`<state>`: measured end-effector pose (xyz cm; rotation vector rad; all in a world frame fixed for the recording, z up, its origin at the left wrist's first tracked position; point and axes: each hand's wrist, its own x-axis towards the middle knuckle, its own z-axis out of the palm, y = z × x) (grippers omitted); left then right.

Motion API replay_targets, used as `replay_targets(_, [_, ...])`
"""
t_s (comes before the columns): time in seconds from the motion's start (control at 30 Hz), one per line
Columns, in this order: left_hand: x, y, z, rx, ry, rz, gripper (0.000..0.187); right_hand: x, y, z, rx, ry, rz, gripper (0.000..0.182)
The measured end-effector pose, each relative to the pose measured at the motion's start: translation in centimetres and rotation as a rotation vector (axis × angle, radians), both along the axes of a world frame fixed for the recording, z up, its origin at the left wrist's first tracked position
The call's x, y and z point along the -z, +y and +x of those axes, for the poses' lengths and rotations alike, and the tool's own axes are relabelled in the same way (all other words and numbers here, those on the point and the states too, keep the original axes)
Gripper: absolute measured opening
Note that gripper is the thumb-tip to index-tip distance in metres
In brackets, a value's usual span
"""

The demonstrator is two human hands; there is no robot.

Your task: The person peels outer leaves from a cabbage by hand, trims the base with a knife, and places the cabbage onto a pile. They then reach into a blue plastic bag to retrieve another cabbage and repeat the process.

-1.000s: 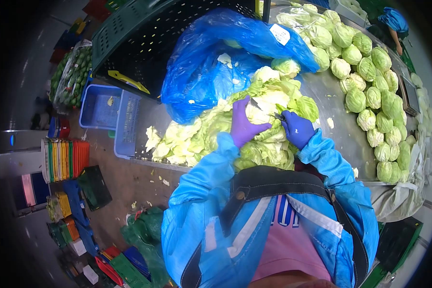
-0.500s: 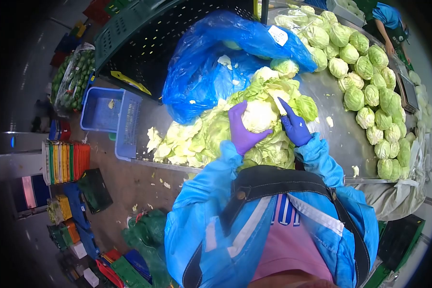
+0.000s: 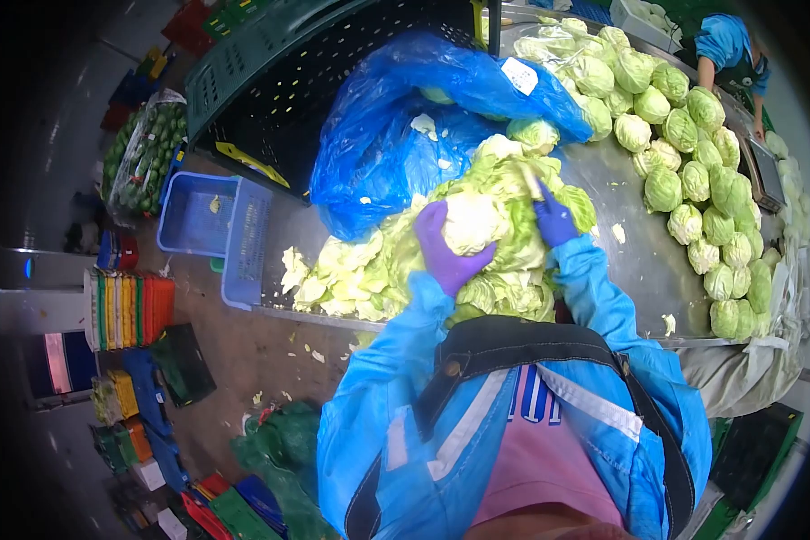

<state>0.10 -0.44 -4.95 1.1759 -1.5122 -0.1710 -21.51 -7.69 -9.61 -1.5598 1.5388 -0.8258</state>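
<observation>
My left hand (image 3: 450,252), in a purple glove, is wrapped round the left and lower sides of a pale peeled cabbage (image 3: 471,222). To its right, my right hand (image 3: 554,219), gloved in darker purple, is closed on a knife (image 3: 535,186) whose blade is blurred and points up and left, apart from the cabbage. Loose green leaves (image 3: 405,261) lie heaped under and around both hands. Just beyond them, a blue plastic bag (image 3: 369,117) lies open with cabbage and leaf scraps in it.
Many trimmed cabbages (image 3: 663,187) cover the right of the metal table (image 3: 612,261). A dark green crate (image 3: 270,90) and a blue basket (image 3: 247,238) stand at the left. A co-worker (image 3: 729,45) reaches toward the table's far right.
My left hand and the cabbage have shifted slightly left. My right hand with the knife has drawn away from the cabbage to the right. The co-worker's arms have moved.
</observation>
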Motion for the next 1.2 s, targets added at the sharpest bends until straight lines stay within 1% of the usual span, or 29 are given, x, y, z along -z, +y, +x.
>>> replay_targets(0.03, [0.2, 0.0, 0.4, -0.017, 0.021, -0.077, 0.094, 1.8, -0.7, -1.8, 0.042, 0.183, -0.283, 0.045])
replay_targets(0.07, [0.5, -0.1, 1.2, -0.018, 0.019, -0.085, 0.094, 2.0, -1.1, -3.6, -0.038, 0.107, -0.124, 0.048])
replay_targets(0.13, [1.1, 0.2, 2.8, 0.040, 0.351, 0.158, 0.097, -1.6, -0.1, -3.4, -0.172, 0.043, -0.196, 0.051])
replay_targets(0.17, [0.6, 0.6, 3.0, 0.033, 0.349, 0.166, 0.097, -5.0, 0.8, -2.4, -0.188, -0.075, 0.147, 0.055])
replay_targets(0.2, [-0.6, 0.5, 3.0, 0.026, 0.255, 0.160, 0.098, -6.5, 1.1, -1.1, -0.191, -0.078, 0.147, 0.055])
replay_targets(0.23, [-1.5, 0.6, 2.9, 0.020, 0.162, 0.157, 0.098, -7.5, 1.7, 0.2, -0.151, -0.175, 0.056, 0.062])
replay_targets(0.27, [-2.0, 0.9, 2.6, 0.019, 0.161, 0.163, 0.098, -8.4, 2.4, 1.4, -0.108, -0.270, -0.033, 0.069])
replay_targets(0.3, [-2.4, 0.9, 2.1, 0.053, 0.071, 0.087, 0.098, -9.6, 3.1, 2.7, -0.106, -0.273, -0.033, 0.069])
replay_targets(0.33, [-2.8, 0.9, 1.7, 0.091, -0.019, 0.010, 0.098, -10.7, 3.8, 3.9, -0.144, -0.316, -0.107, 0.073])
replay_targets(0.37, [-3.2, 1.1, 1.4, 0.098, -0.023, 0.013, 0.098, -11.1, 4.2, 4.5, -0.180, -0.358, -0.180, 0.077])
replay_targets(0.4, [-3.5, 1.3, 1.0, 0.127, 0.004, 0.034, 0.098, -11.2, 4.1, 4.5, -0.173, -0.340, -0.111, 0.073])
replay_targets(0.43, [-3.7, 1.4, 0.8, 0.153, 0.032, 0.056, 0.098, -10.9, 4.0, 4.3, -0.169, -0.340, -0.110, 0.073])
replay_targets(0.5, [-3.6, 1.4, 0.8, 0.143, 0.029, 0.073, 0.098, -10.7, 3.7, 3.6, -0.274, -0.363, 0.060, 0.073])
replay_targets(0.53, [-3.2, 1.5, 1.0, 0.175, 0.068, 0.116, 0.098, -12.3, 3.8, 2.7, -0.257, -0.408, 0.394, 0.061])
replay_targets(0.57, [-2.9, 1.5, 1.1, 0.206, 0.108, 0.159, 0.097, -11.4, 3.9, 2.2, -0.258, -0.409, 0.397, 0.061])
replay_targets(0.63, [-3.3, 1.5, 1.1, 0.234, 0.095, 0.177, 0.096, -10.0, 4.0, 1.6, -0.254, -0.639, 0.353, 0.045])
replay_targets(0.67, [-3.4, 1.6, 1.1, 0.263, 0.084, 0.196, 0.095, -9.4, 4.0, 1.2, -0.227, -0.579, 0.348, 0.041])
replay_targets(0.7, [-3.3, 1.7, 1.2, 0.260, 0.086, 0.198, 0.095, -9.5, 4.0, 1.2, -0.228, -0.578, 0.352, 0.041])
replay_targets(0.77, [-3.2, 1.5, 1.3, 0.248, 0.042, 0.189, 0.095, -9.6, 3.8, 1.1, -0.162, -0.663, 0.354, 0.044])
replay_targets(0.8, [-3.3, 1.5, 1.2, 0.246, 0.042, 0.188, 0.095, -10.1, 3.8, 0.9, -0.087, -0.748, 0.391, 0.047])
replay_targets(0.87, [-3.3, 1.5, 0.8, 0.315, 0.583, 0.303, 0.095, -10.3, 3.6, 0.4, -0.053, -0.791, 0.405, 0.047])
replay_targets(0.9, [-3.7, 1.5, 0.9, 0.313, 0.584, 0.301, 0.095, -10.7, 3.5, 0.3, -0.018, -0.832, 0.421, 0.047])
replay_targets(0.97, [-4.4, 1.3, 1.3, 0.506, 0.933, 0.440, 0.096, -11.6, 3.8, 0.1, -0.068, -0.788, 0.426, 0.047])
replay_targets(1.03, [-3.4, 0.7, 1.6, 0.489, 0.878, 0.405, 0.092, -12.3, 3.8, 0.0, -0.071, -0.793, 0.390, 0.048])
replay_targets(1.07, [-2.9, 0.5, 1.5, 0.400, 0.921, 0.406, 0.092, -12.2, 3.6, -0.1, -0.075, -0.793, 0.387, 0.048])
replay_targets(1.1, [-3.0, 0.6, 1.3, 0.307, 0.964, 0.410, 0.092, -12.1, 3.7, -0.4, -0.092, -0.717, 0.348, 0.048])
replay_targets(1.13, [-3.1, 0.5, 1.3, 0.305, 0.964, 0.408, 0.092, -11.9, 3.7, -0.5, -0.108, -0.641, 0.307, 0.048])
replay_targets(1.17, [-3.3, 0.4, 1.3, 0.223, 0.810, 0.374, 0.092, -11.7, 3.7, -0.4, -0.110, -0.640, 0.307, 0.048])
replay_targets(1.2, [-3.7, 0.4, 1.2, 0.142, 0.655, 0.340, 0.092, -12.0, 4.0, 0.0, -0.155, -0.370, 0.067, 0.048])
